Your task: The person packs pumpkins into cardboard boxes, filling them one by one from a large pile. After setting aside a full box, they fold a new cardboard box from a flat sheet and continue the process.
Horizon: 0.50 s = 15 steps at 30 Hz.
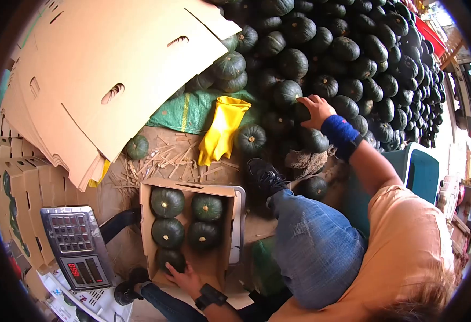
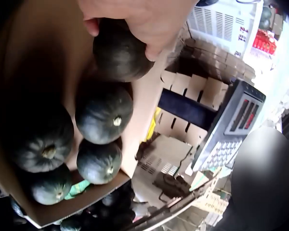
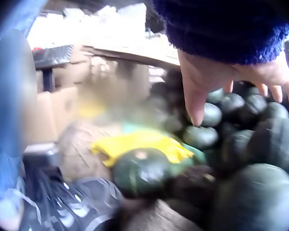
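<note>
A cardboard box holds several dark green kabocha squashes in two columns. My left hand grips a kabocha squash at the box's near left corner; in the left wrist view its fingers and thumb curl round the squash's sides. Over the edge of a large heap of squashes, my right hand reaches out, palm down, with a blue band at the wrist. In the right wrist view its fingers are spread, with nothing held between them and several squashes below.
Left of the box stands a scale display with red digits. Flat cardboard sheets are stacked at upper left. Yellow gloves lie by a green sack. A teal bin stands at right, and a shoe is planted between box and heap.
</note>
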Available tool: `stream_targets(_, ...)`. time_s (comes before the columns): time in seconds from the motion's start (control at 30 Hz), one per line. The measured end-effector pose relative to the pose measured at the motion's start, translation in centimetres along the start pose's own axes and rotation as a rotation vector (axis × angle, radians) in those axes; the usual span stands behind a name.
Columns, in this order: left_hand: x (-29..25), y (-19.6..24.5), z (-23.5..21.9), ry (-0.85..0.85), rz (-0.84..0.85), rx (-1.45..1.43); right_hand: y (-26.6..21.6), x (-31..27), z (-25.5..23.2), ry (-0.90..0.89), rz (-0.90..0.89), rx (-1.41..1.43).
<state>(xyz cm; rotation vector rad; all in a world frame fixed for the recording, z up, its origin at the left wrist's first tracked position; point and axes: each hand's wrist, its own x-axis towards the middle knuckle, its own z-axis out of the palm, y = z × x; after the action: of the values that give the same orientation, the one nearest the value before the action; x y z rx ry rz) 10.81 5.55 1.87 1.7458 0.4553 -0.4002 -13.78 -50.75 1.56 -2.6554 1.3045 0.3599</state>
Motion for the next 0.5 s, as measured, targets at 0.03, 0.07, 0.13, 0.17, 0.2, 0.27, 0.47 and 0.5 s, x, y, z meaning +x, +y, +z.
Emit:
stream_targets(0.03, 1.0, -1.8, -0.5, -0.021, 0.119, 0.109, 1.3, 1.5, -0.5, -0.061, -0.041, 0.139)
stream_targets(0.07, 2.0, -3.7, -1.0, -0.028, 0.240, 0.216, 2.3, 2.2, -0.9, -0.123, -0.077, 0.275)
stream_targets(0.13, 4.7, -7.0, -4.7, -0.008, 0.480, 0.443, 3.6, 2.0, -0.6, -0.299, 0.203, 1.105)
stream_targets(0.17, 4.4, -6.1, -3.9, 0.039, 0.580, 0.551, 4.2, 2.5, 0.1, -0.386, 0.341, 1.516)
stream_targets(0.2, 3.4, -5.4, -3.5, 0.084, 0.584, 0.542, 4.0, 2.7, 1.9, -0.595, 0.213, 1.891)
stream_targets(0.27, -2.4, 1.6, 3.4, 0.125, 0.443, 0.381, -1.2, 1.0, 0.2, -0.659, 0.251, 2.101)
stream_targets(0.47, -10.3, 8.8, 13.5, -0.529, -0.150, -0.569, -18.2, -5.1, -4.3, -0.828, -0.296, 2.159)
stream_targets(0.5, -11.0, 9.0, 14.3, -0.664, -0.114, -0.684, -18.3, -2.7, -2.1, -1.033, -1.128, 1.893)
